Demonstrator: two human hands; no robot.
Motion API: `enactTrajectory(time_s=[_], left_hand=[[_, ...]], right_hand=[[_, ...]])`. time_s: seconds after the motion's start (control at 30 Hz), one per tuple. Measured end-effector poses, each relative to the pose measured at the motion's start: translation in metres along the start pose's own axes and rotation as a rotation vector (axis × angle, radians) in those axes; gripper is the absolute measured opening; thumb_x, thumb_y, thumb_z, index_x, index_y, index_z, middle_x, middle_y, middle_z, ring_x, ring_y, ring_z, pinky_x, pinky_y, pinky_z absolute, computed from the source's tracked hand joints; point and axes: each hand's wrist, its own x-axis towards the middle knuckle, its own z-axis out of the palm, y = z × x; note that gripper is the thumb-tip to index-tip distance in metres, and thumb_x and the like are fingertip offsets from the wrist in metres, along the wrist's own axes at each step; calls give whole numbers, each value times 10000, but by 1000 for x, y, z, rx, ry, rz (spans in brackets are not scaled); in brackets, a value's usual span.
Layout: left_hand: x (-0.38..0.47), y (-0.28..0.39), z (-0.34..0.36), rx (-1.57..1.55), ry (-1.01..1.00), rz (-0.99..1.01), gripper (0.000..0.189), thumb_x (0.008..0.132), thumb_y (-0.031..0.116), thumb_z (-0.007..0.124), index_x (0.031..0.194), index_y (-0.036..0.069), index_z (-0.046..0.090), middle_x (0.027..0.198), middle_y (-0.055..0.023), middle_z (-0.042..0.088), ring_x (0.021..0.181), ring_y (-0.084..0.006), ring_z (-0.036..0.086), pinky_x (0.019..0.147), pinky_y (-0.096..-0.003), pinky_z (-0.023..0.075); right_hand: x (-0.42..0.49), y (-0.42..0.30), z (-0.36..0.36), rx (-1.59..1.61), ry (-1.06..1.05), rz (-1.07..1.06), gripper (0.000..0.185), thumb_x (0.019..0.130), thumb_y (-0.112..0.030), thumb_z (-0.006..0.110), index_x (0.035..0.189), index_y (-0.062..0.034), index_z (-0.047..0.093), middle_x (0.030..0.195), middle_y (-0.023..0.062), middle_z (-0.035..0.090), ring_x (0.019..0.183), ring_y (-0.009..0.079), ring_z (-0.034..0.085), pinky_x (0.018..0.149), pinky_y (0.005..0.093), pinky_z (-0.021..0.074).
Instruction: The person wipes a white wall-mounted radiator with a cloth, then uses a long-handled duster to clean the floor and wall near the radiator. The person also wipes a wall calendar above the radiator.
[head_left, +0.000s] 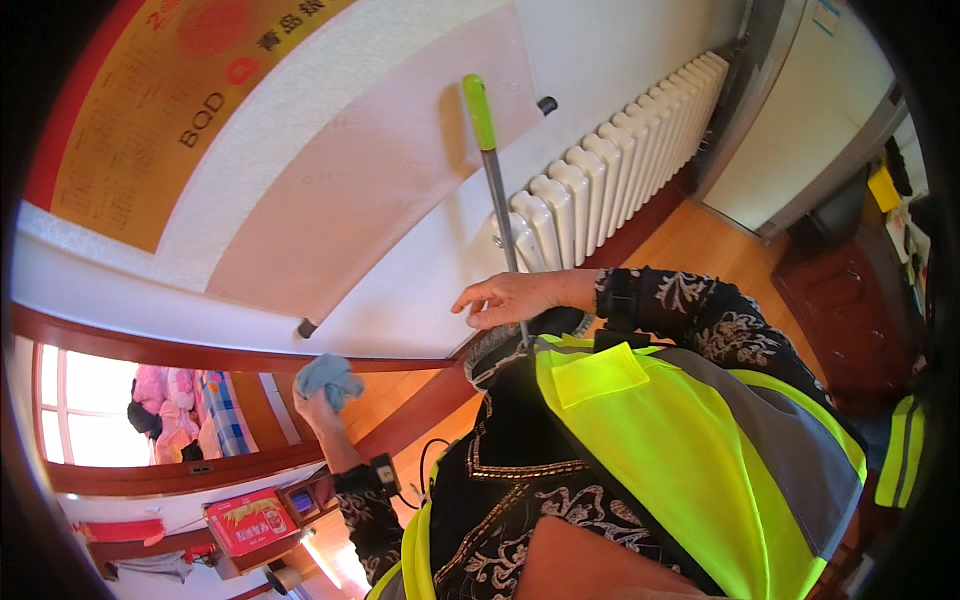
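Bunched in my left hand (319, 409) is a blue cloth (331, 379), held up beside the dark red door frame (247, 356). My right hand (510, 298) has its fingers loosely bent near the white wall, and I see nothing in it. A long-handled tool with a green grip (480, 112) and a metal pole (500, 206) stands upright by the wall, its pole passing behind my right hand. The tool's lower end is hidden. Above hang a pinkish paper scroll (375, 165) and a gold printed wall calendar (142, 142).
A white radiator (592, 187) runs along the wall towards a pale door (802, 112). Dark red wooden furniture (840, 307) stands at the right. Through the doorway are pink clothes or bedding (169, 405) near a window, and a red box (251, 521) on a shelf.
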Motion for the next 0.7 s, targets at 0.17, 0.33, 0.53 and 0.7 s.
enactTrajectory(time_s=[0.17, 0.33, 0.53, 0.7], left_hand=[[-38, 21, 118, -29, -448, -48, 464, 757, 50, 645, 1206, -1, 537, 1154, -128, 600, 1050, -210, 595, 921, -334, 483], [-39, 27, 217, -78, -1069, -34, 881, 676, -11, 662, 1457, 66, 262, 1414, -130, 372, 1277, -252, 426, 1032, -395, 397], [-28, 37, 234, 76, -1054, -105, 866, 708, 16, 675, 1467, 59, 262, 1429, -127, 373, 1266, -280, 454, 1002, -396, 417], [-33, 33, 211, 243, -1083, -271, 638, 786, 45, 647, 1382, 53, 419, 1303, -95, 522, 1163, -218, 540, 940, -329, 455]], right_hand=[[-1, 9, 16, 420, -39, 17, 770, 883, -590, 537, 1437, -95, 334, 1248, 165, 559, 1071, 228, 567, 783, 331, 544], [-11, 42, 5, 1070, 54, 99, 405, 916, -276, 583, 1239, -38, 528, 1146, 102, 623, 994, 218, 634, 846, 365, 539], [-71, 86, -74, 1140, 448, 182, 356, 839, -140, 560, 1176, -25, 578, 1050, 107, 646, 902, 220, 648, 807, 357, 546], [-99, 135, -183, 441, 1085, -16, 396, 834, -242, 593, 1174, -40, 590, 1045, 81, 652, 910, 179, 622, 831, 326, 513]])
